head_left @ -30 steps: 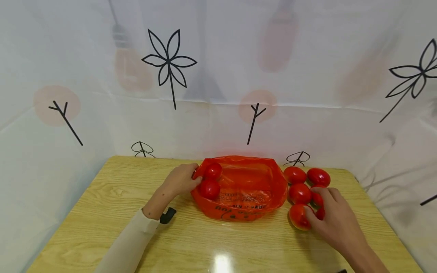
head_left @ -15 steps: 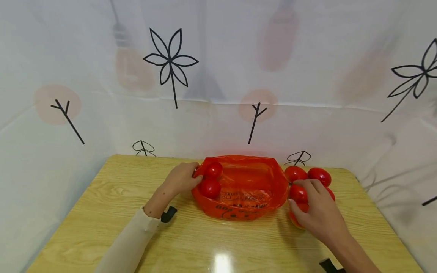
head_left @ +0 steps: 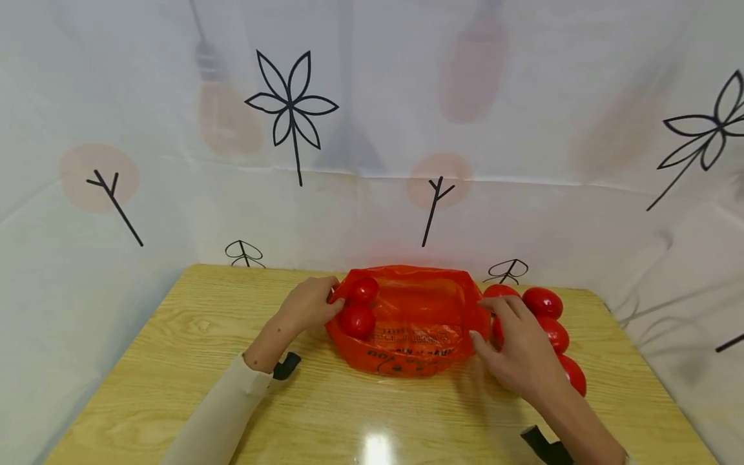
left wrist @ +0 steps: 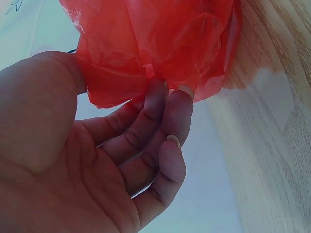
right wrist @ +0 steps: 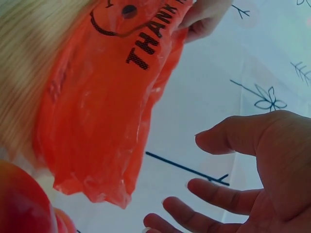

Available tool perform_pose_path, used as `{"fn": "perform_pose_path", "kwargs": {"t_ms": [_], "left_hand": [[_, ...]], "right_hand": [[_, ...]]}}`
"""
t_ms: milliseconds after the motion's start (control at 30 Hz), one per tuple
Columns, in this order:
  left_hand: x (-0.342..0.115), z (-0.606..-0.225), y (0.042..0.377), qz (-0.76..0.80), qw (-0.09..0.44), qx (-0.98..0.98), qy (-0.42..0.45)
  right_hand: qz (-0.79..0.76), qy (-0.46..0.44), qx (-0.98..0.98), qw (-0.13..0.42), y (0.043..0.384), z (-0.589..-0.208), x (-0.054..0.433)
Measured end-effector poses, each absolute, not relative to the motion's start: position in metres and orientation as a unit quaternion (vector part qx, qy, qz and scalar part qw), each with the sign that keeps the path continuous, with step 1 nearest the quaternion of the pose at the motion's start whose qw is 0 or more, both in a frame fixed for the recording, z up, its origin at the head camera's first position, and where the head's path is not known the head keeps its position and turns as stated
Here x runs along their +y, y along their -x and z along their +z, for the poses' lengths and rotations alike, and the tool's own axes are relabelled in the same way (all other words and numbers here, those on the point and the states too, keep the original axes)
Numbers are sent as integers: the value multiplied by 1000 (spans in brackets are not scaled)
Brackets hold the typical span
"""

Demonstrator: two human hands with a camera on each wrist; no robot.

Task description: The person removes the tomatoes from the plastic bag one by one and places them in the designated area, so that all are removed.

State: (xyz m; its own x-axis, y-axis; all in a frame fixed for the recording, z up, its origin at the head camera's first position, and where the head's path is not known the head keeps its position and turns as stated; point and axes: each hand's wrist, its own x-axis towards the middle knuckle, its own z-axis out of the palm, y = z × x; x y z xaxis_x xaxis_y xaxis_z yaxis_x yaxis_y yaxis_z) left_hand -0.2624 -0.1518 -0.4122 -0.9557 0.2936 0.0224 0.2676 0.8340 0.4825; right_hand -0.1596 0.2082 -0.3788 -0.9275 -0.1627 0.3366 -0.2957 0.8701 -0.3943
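Observation:
A red plastic bag (head_left: 415, 307) with printed lettering lies open-mouthed at the table's centre. Two glossy red, tomato-like fruits (head_left: 357, 321) sit inside its left end. My left hand (head_left: 308, 305) pinches the left rim; the left wrist view shows its fingertips against the thin plastic (left wrist: 146, 39). At the opposite end, my right hand (head_left: 520, 345) hovers by the bag's right edge, fingers spread. Nothing lies between them in the right wrist view, where a gap separates the hand (right wrist: 272, 170) from the bag (right wrist: 102, 116). More red fruits (head_left: 543, 303) are grouped beyond and beside it, partly hidden.
Everything rests on a light wood-grain table (head_left: 302, 420). Behind stands a white curtain (head_left: 372, 213) with drawn plants. One red fruit (right wrist: 22, 204) fills the lower left corner of the right wrist view. Dark straps (head_left: 286, 366) hang at the wrists.
My right hand has travelled left from the grouped fruits to the bag's right edge, uncovering fruits on the far right. My left hand keeps its hold on the rim.

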Motion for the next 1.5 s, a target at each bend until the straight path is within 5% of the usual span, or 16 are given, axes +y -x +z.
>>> {"fn": "perform_pose_path", "kwargs": {"t_ms": [1500], "left_hand": [[-151, -413, 262, 246, 15, 956, -161]], "right_hand": [[296, -203, -928, 98, 215, -355, 156]]}}
